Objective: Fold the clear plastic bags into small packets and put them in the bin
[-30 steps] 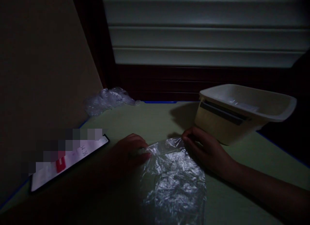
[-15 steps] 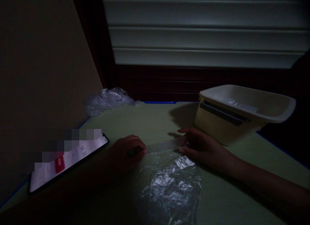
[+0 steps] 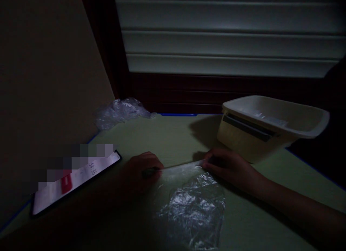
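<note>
A clear plastic bag (image 3: 194, 211) lies crinkled on the pale green table, its upper edge stretched between my two hands. My left hand (image 3: 146, 170) is closed on the left end of that edge, and a small dark patch shows between its fingers. At the right end, my right hand (image 3: 225, 164) pinches the edge between thumb and fingers. The bag's lower part spreads toward the near side of the table. The picture is dim, so fine details of the fingers are hard to make out.
A cream plastic bin (image 3: 243, 144) with clear plastic inside stands at the back right. Crumpled clear plastic (image 3: 121, 112) lies at the back left. A lit phone (image 3: 78, 184) rests at the left on the table (image 3: 173, 135), below a shuttered window.
The fingers of my right hand have closed on the bag's edge; they were more spread before. The edge looks narrower and tauter. My left hand has barely moved.
</note>
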`<state>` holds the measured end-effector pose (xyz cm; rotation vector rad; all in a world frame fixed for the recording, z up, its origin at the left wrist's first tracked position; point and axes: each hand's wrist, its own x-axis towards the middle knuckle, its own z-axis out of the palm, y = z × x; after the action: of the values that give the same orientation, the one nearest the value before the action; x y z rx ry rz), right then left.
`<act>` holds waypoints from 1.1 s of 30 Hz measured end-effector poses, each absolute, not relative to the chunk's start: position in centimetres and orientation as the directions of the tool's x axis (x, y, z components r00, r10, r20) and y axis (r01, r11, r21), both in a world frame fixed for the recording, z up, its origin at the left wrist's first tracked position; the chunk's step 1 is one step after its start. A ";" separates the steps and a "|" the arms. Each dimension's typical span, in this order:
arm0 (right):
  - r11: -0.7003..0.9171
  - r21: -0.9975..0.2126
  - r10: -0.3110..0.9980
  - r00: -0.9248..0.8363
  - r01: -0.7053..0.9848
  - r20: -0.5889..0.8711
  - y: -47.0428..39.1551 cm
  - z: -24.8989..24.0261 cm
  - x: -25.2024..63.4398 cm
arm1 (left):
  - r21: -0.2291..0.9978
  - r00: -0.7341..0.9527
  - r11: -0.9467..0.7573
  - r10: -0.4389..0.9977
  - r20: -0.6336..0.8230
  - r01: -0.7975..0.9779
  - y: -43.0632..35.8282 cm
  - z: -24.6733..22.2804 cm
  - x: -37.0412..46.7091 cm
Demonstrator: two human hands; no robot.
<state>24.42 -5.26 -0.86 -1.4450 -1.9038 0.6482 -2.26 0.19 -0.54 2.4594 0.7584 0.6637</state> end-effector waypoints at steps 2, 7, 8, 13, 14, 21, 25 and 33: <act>0.304 -0.683 0.952 -0.188 0.664 0.241 -5.3 -0.7 24.6 | 0.562 0.726 -0.739 0.609 0.319 0.373 0.1 -0.5 -2.3; 0.456 -0.577 0.888 -0.311 0.677 0.337 -5.3 -0.1 25.2 | 0.534 0.732 -0.766 0.585 0.348 0.358 0.0 -0.6 -2.3; 0.496 -0.545 0.867 -0.351 0.676 0.354 -5.3 0.0 25.3 | 0.516 0.743 -0.782 0.567 0.356 0.350 0.0 -0.7 -2.3; 0.610 -0.330 0.790 -0.519 0.720 0.327 -5.5 0.7 25.7 | 0.390 0.813 -0.869 0.451 0.368 0.306 0.2 -0.8 -2.5; 0.619 -0.298 0.783 -0.540 0.727 0.308 -5.6 0.9 25.6 | 0.373 0.824 -0.878 0.435 0.363 0.299 0.2 -0.7 -2.6; 0.634 -0.207 0.773 -0.605 0.745 0.190 -5.8 1.1 26.0 | 0.147 0.894 -0.975 0.212 0.396 0.166 0.0 0.4 -3.3; 0.650 -0.127 0.760 -0.633 0.749 0.148 -5.8 0.6 26.9 | 0.063 0.931 -0.985 0.170 0.322 0.159 -0.3 0.8 -3.3; 0.639 -0.026 0.757 -0.621 0.769 0.203 -6.2 2.4 23.0 | 0.054 0.948 -0.973 0.230 0.221 0.223 -0.5 0.7 -3.2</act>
<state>22.96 -6.19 2.43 -1.2546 -2.6630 -0.0939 -3.16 -0.48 0.71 3.0724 0.3577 0.3531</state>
